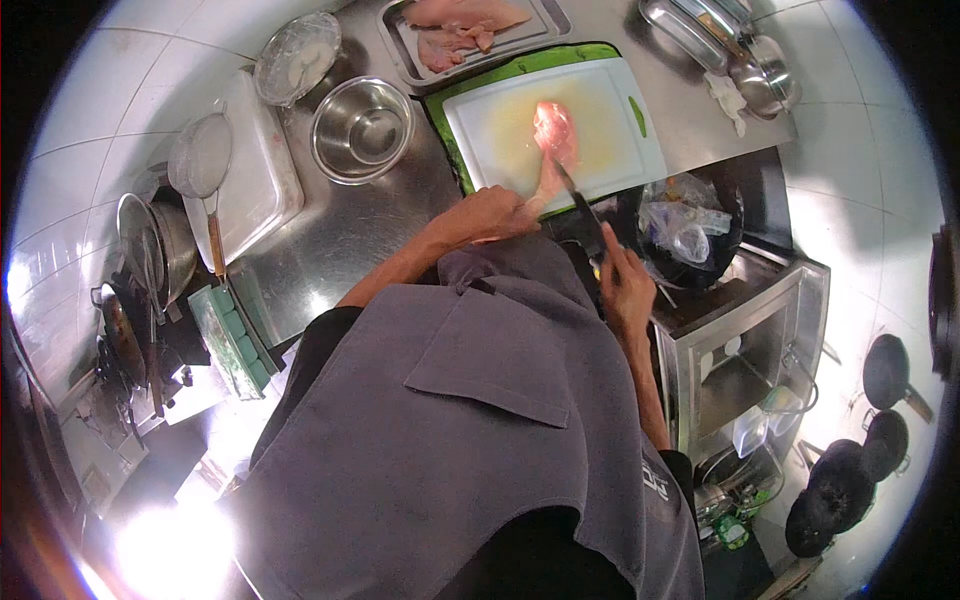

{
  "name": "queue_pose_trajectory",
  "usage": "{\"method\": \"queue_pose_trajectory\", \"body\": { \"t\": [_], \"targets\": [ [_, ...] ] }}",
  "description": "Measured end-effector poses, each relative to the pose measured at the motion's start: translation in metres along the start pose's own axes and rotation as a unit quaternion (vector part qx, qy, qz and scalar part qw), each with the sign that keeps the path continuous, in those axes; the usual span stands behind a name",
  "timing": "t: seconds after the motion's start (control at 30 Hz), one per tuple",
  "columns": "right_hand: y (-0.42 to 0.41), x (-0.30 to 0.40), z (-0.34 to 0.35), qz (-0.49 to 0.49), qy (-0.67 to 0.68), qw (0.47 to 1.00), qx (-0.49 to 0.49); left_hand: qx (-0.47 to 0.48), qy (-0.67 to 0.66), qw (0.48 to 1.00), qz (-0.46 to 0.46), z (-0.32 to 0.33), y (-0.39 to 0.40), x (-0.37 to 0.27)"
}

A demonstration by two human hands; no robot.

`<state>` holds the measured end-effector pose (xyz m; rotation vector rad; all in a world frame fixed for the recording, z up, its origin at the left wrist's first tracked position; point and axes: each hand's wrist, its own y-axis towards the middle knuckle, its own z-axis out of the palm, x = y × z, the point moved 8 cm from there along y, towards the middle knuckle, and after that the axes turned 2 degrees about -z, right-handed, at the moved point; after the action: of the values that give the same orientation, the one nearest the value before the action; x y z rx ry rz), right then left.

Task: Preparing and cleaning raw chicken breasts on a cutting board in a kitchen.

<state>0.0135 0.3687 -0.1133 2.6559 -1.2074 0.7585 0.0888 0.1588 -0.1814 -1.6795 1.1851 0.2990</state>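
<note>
A piece of raw meat, apparently chicken [553,131], lies on the white cutting board with a green border [495,112]. My left hand [501,212] grips the narrow near end of the piece, at the board's front edge. In my right hand [628,283] is a knife [579,196] with a dark, narrow blade. The blade slants up and left, its tip at the lower part of the meat. Beyond the board, a metal tray [394,34] holds more raw meat.
Left of the board stand a steel bowl [364,129] and a plastic-covered bowl [298,58]. A wood-handled strainer [201,161] rests over a white tray [262,187]. Near my right hand is a dark round container [733,247] with plastic bags [688,225]. Steel containers [686,34] sit at the back right.
</note>
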Motion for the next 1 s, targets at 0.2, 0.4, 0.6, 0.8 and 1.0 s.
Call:
{"method": "queue_pose_trajectory", "body": {
  "t": [0.2, 0.4, 0.6, 0.8, 1.0],
  "targets": [
    [0.041, 0.023, 0.041, -0.060, -0.039, 0.996, 0.049, -0.030, 0.026, 0.999, 0.007, -0.002, 0.000, -0.004],
    [0.031, 0.002, 0.062, -0.069, -0.090, 0.989, 0.097, -0.082, 0.046, 0.995, 0.036, -0.006, -0.005, -0.011],
    [-0.003, -0.018, 0.046, -0.077, -0.138, 0.983, 0.096, -0.037, 0.030, 0.998, -0.041, -0.009, -0.015, 0.003],
    [-0.019, -0.025, 0.025, -0.050, -0.165, 0.979, 0.105, 0.060, 0.001, 0.997, 0.041, -0.032, -0.034, -0.011],
    [-0.038, -0.023, -0.008, 0.022, -0.109, 0.990, 0.092, 0.031, -0.038, 0.999, 0.003, -0.067, -0.024, -0.009]
  ]
}}
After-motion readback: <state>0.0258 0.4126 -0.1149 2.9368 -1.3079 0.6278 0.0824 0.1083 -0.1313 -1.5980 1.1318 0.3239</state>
